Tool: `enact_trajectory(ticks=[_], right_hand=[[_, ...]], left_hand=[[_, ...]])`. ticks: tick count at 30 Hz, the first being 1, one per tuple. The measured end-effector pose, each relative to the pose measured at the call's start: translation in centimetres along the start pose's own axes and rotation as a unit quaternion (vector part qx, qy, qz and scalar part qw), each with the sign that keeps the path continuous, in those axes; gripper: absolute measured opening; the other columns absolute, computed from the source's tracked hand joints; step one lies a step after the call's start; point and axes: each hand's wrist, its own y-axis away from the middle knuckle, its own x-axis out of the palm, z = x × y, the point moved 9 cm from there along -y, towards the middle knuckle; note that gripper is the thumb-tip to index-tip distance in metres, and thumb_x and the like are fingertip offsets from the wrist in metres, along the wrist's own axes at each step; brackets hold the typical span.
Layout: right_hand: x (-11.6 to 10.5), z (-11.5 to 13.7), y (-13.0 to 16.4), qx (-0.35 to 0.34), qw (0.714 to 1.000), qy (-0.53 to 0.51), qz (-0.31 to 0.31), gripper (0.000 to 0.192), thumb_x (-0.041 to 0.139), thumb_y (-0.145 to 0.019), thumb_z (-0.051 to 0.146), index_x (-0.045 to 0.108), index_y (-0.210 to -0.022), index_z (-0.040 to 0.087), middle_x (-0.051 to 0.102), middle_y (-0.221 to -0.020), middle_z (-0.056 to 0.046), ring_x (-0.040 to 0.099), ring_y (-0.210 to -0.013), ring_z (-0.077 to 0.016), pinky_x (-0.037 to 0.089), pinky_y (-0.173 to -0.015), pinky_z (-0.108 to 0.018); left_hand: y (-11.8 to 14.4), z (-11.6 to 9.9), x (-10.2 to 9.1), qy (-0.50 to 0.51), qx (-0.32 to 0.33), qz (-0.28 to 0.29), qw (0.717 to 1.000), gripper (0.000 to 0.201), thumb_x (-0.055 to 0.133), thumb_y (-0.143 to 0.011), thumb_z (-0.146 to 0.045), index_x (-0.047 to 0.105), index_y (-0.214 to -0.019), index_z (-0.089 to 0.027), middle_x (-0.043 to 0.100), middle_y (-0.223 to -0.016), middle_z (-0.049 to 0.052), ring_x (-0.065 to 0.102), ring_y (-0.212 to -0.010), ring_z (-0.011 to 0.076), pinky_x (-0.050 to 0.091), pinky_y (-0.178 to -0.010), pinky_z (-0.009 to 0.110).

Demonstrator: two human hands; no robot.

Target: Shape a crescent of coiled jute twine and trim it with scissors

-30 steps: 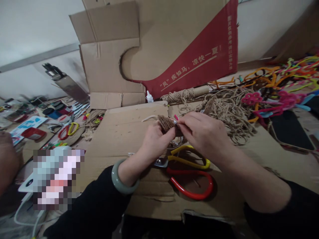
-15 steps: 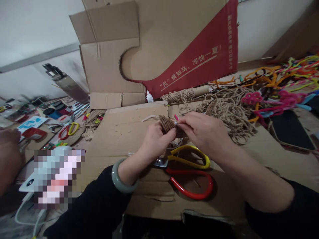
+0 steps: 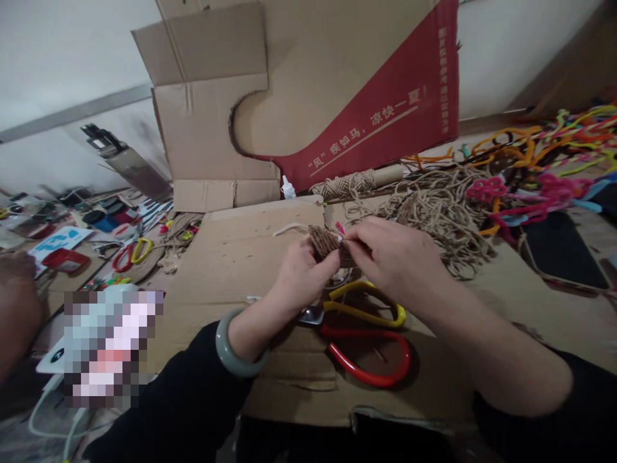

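My left hand (image 3: 304, 271) is closed around a small piece of coiled brown twine (image 3: 324, 240), thumb pressed on its near side. Against the right side of that piece, my right hand (image 3: 393, 252) pinches with thumb and fingers. A bit of pink and white (image 3: 340, 229) shows at those fingertips; what exactly they grip is too small to make out. A pale strand (image 3: 289, 227) sticks out leftward from the twine piece. Below the hands lie scissors (image 3: 371, 366) with one red and one yellow handle, their blades partly hidden under my left forearm.
Loose twine (image 3: 448, 218) is heaped at right, near a twine-wound roll (image 3: 347, 184) and a white nozzle bottle (image 3: 288, 188). Pipe cleaners (image 3: 544, 196) and a dark phone (image 3: 563, 247) lie far right. At left are smaller scissors (image 3: 124, 256), paint jars (image 3: 99, 218) and another person's hand (image 3: 19, 308).
Almost nothing differs. Both hands keep their hold on the twine piece, with only a very slight shift of the right fingers and of the whole view.
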Motion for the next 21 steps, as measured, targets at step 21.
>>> enact_trajectory(ticks=[21], right_hand=[[0.8,-1.4,-0.2,0.056,0.996,-0.045,0.044,0.013,0.053,-0.087,0.027,0.065,-0.083,0.022,0.07,-0.08,0.0,0.062,-0.068,-0.015,0.035,-0.057,-0.026]], left_hand=[[-0.2,0.1,0.3,0.03,-0.009,0.011,0.999,0.007,0.052,-0.07,-0.016,0.058,-0.07,-0.015,0.058,-0.065,-0.001,0.051,-0.061,0.0094,0.045,-0.06,0.022]])
